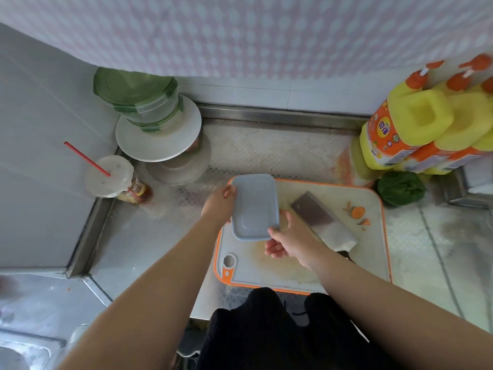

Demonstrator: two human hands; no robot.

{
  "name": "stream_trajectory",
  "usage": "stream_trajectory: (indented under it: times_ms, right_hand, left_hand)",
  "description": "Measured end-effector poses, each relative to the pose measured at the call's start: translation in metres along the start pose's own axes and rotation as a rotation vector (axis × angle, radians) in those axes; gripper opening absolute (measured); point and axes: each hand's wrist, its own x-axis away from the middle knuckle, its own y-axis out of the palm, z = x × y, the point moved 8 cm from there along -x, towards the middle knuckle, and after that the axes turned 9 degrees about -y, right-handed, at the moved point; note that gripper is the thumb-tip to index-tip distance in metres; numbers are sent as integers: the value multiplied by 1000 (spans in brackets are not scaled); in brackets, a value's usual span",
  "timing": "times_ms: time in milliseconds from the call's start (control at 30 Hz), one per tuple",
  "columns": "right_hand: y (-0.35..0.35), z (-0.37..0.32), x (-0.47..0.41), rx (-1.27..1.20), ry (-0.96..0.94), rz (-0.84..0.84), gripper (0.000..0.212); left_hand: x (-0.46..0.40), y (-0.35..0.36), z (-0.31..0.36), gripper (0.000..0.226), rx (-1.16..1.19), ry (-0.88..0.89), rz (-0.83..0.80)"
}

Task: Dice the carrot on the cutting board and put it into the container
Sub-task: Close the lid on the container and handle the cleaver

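Blue-grey plastic, one rectangular container lid (255,206) sits over the far left corner of the single orange-rimmed cutting board (373,252), and two hands hold it. The left hand (219,204) grips its left edge with thumb and fingers curled round the rim. The right hand (289,240) pinches the near right corner, thumb on top and fingers curled beneath. The container itself is hidden under the lid, so whether any diced carrot lies inside cannot be told. One cleaver (322,222) lies flat on the board just right of the right hand, its handle toward the person. Three or so carrot scraps (357,212) rest near the board's far right edge, one a round end slice, well apart from the lid. Beyond the board stand two yellow detergent jugs (416,124), one green leafy vegetable (401,190), one lidded drink cup with a red straw (108,176), and one green jar (138,94) set on upturned white dishes (160,140).
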Motion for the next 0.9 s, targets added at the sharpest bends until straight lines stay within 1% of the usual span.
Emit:
stream_trajectory:
  times_ms: [67,100,133,167,233,300,367,433,533,600,633,667,700,733,767,800,833,900]
  right_hand:
    - [7,-2,-2,-7,-18,-10,52]
    - [12,-3,-3,-15,-22,-14,49]
    - [16,-4,-4,-28,-28,-18,46]
    - [19,-5,-4,-47,-38,-18,44]
    - [24,-7,-4,-73,-63,-20,41]
    - [24,-9,-4,-84,-77,-10,39]
    - [22,-12,-7,-70,-109,1,40]
    - [20,-16,-10,-62,-145,-3,38]
    - [11,-15,-10,-54,-140,-3,25]
    - [-14,-11,-6,-24,-164,80,25]
    - [-35,-11,-3,54,-210,175,26]
    - [-61,-11,2,183,-268,293,25]
    - [-88,-11,11,333,-315,408,24]
    - [-112,-8,20,471,-333,493,25]
    - [-130,-2,28,588,-322,529,29]
    - [-142,6,33,700,-288,516,38]
    - [-148,17,36,810,-236,466,49]
    - [-149,41,41,1003,-149,346,65]
  left_hand:
    - [17,13,-19,46,-120,-33,-175]
    - [27,19,-29,49,-132,-58,-273]
    - [34,22,-35,47,-111,-75,-342]
    - [38,22,-39,43,-54,-78,-360]
    - [36,16,-45,36,126,-67,-260]
    - [32,12,-51,33,307,-94,-180]
    - [30,12,-54,32,388,-111,-143]
    - [29,8,-51,32,387,-78,-72]
    - [30,-1,-44,34,380,-48,71]
    - [39,-8,-40,39,271,-57,196]
    - [46,-12,-36,42,185,-44,291]
    - [57,-17,-29,43,132,7,400]
    - [70,-18,-16,40,129,102,491]
    - [83,-15,-1,34,156,221,542]
    - [95,-7,16,28,177,346,550]
    - [104,5,31,24,181,463,524]
    - [110,19,45,21,176,555,479]
    - [115,48,66,19,167,656,376]
